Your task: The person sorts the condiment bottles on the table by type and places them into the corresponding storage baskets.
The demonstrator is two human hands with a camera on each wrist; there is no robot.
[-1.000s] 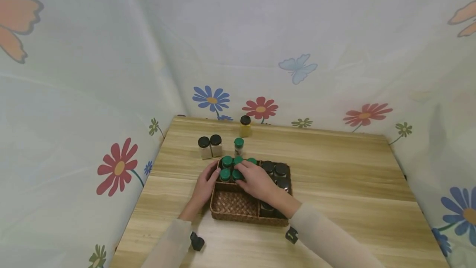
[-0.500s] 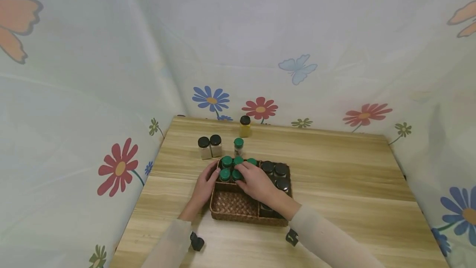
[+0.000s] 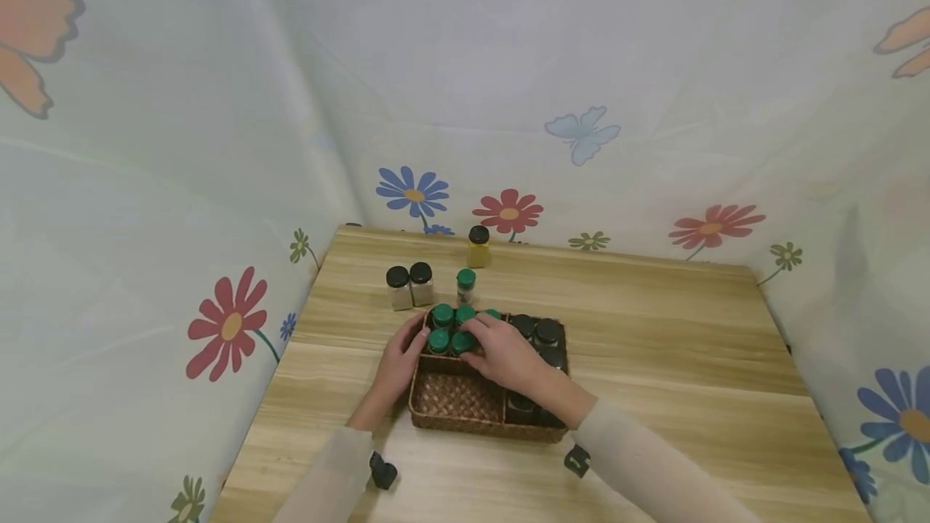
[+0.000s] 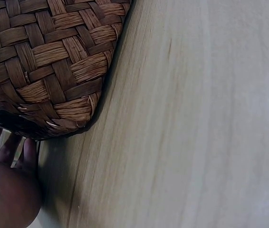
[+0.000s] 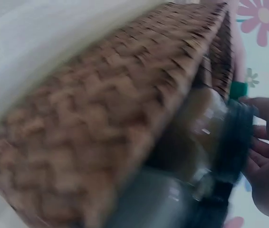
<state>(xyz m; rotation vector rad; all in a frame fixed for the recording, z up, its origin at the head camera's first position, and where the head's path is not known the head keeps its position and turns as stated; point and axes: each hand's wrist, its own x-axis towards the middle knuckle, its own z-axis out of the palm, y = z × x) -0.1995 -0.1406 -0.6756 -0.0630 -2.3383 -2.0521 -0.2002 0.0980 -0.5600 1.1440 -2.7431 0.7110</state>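
Note:
A woven basket (image 3: 472, 428) with compartments stands on the table. Its back left compartment holds several green-capped jars (image 3: 439, 340); black-capped jars (image 3: 547, 332) fill the right side. My left hand (image 3: 396, 360) holds the basket's left end, thumb at the rim; in the left wrist view the fingers (image 4: 29, 154) lie by the basket's corner. With thumb and fingers, my right hand (image 3: 508, 355) pinches a green-capped jar (image 3: 461, 342) in the front row. That hand partly covers the neighbouring jars. In the right wrist view, black-capped jars (image 5: 234, 137) block much of the grip.
Behind the basket stand two black-capped jars (image 3: 410, 287), a green-capped jar (image 3: 466, 286) and a yellow jar with a black cap (image 3: 478, 248). The basket's front left compartment (image 3: 459, 398) shows its bare woven floor. A flowered cloth (image 3: 581, 200) rises beyond the wooden table (image 3: 668, 329).
My right wrist has shifted slightly to the right, with its fingers still at the green caps. My left hand stays at the basket's end. The jars show no clear movement.

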